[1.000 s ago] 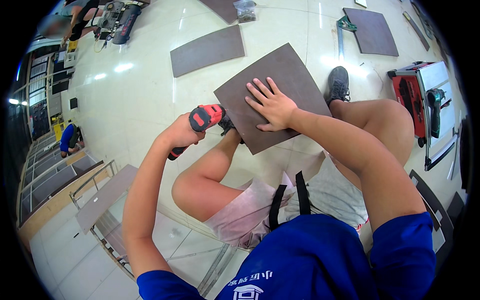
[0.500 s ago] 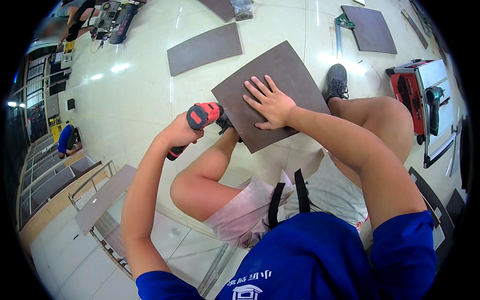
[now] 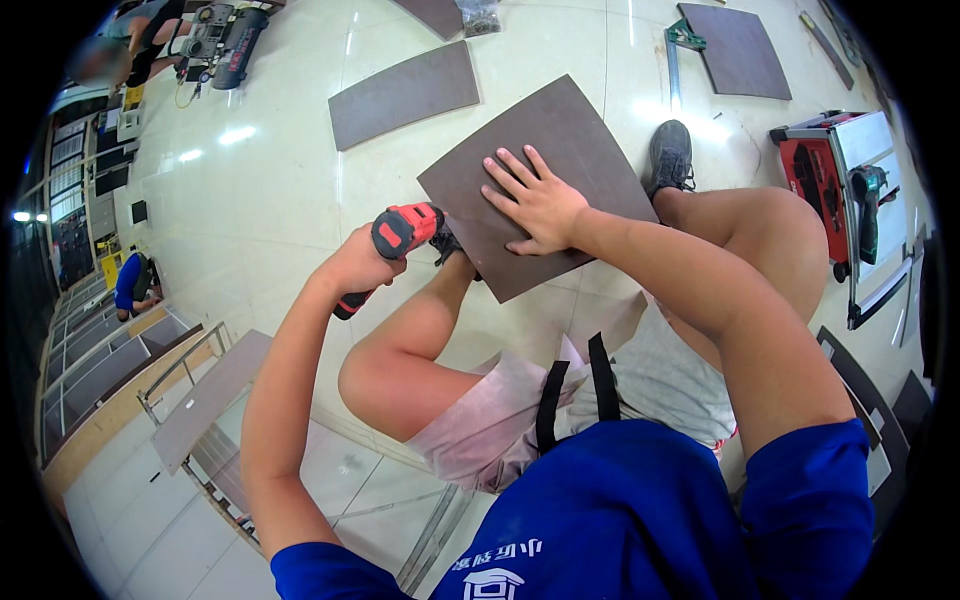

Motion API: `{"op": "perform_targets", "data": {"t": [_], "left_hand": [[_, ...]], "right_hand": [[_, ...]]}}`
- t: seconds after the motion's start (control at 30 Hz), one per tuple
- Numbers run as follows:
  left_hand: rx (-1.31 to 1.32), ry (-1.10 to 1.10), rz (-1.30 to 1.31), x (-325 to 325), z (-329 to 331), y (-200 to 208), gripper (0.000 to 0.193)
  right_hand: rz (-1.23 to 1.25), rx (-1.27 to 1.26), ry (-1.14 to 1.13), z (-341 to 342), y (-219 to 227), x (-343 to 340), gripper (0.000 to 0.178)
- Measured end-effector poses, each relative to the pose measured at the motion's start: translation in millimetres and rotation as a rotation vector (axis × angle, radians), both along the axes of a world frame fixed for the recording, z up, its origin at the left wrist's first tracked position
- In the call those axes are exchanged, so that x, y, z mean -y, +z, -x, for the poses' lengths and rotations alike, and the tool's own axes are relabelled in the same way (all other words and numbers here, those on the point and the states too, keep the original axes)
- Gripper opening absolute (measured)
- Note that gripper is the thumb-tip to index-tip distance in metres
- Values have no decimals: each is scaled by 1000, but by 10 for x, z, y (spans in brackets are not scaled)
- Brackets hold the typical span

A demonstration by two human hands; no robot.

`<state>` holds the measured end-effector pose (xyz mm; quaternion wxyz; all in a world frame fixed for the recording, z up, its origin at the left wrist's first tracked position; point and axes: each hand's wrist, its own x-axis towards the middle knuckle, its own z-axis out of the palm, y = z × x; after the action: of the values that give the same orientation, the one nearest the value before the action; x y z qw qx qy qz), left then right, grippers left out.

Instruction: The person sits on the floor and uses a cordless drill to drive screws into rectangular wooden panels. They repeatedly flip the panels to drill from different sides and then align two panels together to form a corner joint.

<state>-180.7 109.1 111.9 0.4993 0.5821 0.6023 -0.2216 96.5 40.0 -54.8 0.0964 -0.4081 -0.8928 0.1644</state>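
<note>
A red and black cordless drill (image 3: 405,230) is gripped in my left hand (image 3: 358,268), its nose pointing at the left edge of a dark brown board (image 3: 590,140). Whether the bit touches that edge I cannot tell. My right hand (image 3: 540,205) lies flat on the face of the board with the fingers spread. The board sits tilted between my lower legs, above the pale floor.
Another brown panel (image 3: 405,95) lies ahead, and a third (image 3: 735,50) at the far right beside a green-handled square (image 3: 686,37). A red toolbox (image 3: 815,185) stands right, carrying a green power tool (image 3: 868,205). A compressor (image 3: 225,45) and two people are farther off on the left.
The whole view has shifted very slightly. My hands, the drill and the board hold the same places relative to each other.
</note>
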Motion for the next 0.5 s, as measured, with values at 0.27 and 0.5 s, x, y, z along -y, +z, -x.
{"op": "perform_targets", "data": {"t": [0.27,0.5], "left_hand": [[-14,17,-12,14,9,-61,28],[19,85,-4,64,8,-68,29]], "right_hand": [[-3,2,-1,-7,10,1,88],[-12,0,0,-1,-11,5,87]]}}
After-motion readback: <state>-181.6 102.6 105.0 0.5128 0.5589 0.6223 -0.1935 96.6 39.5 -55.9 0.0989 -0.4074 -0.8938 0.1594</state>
